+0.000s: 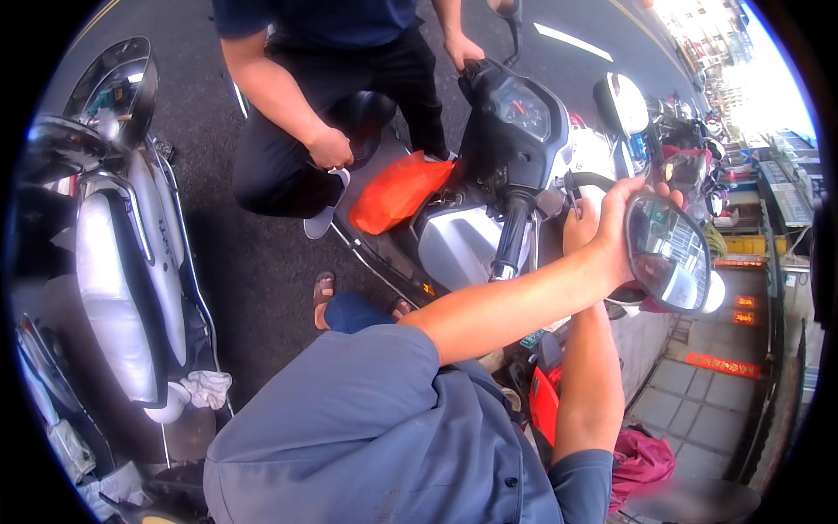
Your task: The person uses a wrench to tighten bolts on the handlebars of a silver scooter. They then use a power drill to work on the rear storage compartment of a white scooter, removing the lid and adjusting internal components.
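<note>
Person's left hand grips the edge of a round rear-view mirror, fingers wrapped behind it, at the scooter's right handlebar. Right hand sits just beside it, by the mirror stem; grip mostly hidden, can't tell. Another person's hand rests on the far handlebar; orange bag on the footboard.

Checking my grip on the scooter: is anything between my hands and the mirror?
Nothing visible. The left hand already grips the rim of the mirror, and the right hand sits just behind it near the handlebar, with no object between them.
</note>
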The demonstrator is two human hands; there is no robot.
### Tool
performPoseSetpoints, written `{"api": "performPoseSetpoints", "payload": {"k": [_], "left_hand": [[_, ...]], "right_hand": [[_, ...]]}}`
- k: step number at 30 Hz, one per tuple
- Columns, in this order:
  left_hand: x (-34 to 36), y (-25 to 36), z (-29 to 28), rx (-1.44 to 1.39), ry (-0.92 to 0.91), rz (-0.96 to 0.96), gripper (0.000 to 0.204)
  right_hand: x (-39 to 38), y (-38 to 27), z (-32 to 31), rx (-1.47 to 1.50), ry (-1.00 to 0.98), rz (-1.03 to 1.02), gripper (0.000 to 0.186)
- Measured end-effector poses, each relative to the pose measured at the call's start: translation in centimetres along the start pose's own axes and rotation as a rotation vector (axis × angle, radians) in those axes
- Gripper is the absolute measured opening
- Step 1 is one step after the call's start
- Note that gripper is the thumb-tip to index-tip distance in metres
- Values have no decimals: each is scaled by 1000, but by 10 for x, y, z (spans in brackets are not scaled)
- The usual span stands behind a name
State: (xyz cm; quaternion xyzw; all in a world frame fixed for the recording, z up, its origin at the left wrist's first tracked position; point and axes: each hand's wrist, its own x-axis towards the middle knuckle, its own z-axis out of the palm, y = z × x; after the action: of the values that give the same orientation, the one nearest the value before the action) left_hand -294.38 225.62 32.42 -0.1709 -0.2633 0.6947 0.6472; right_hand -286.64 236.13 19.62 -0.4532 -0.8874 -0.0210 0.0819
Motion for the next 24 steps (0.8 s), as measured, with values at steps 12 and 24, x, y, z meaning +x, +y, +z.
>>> {"api": "performPoseSetpoints", "payload": {"k": [12, 24], "left_hand": [[1, -1, -5, -6, 12, 58, 18], [10, -2, -18, -45, -16, 49, 23]], "right_hand": [[3, 0, -4, -261, 88, -69, 26], [4, 12, -5, -295, 142, -58, 25]]}}
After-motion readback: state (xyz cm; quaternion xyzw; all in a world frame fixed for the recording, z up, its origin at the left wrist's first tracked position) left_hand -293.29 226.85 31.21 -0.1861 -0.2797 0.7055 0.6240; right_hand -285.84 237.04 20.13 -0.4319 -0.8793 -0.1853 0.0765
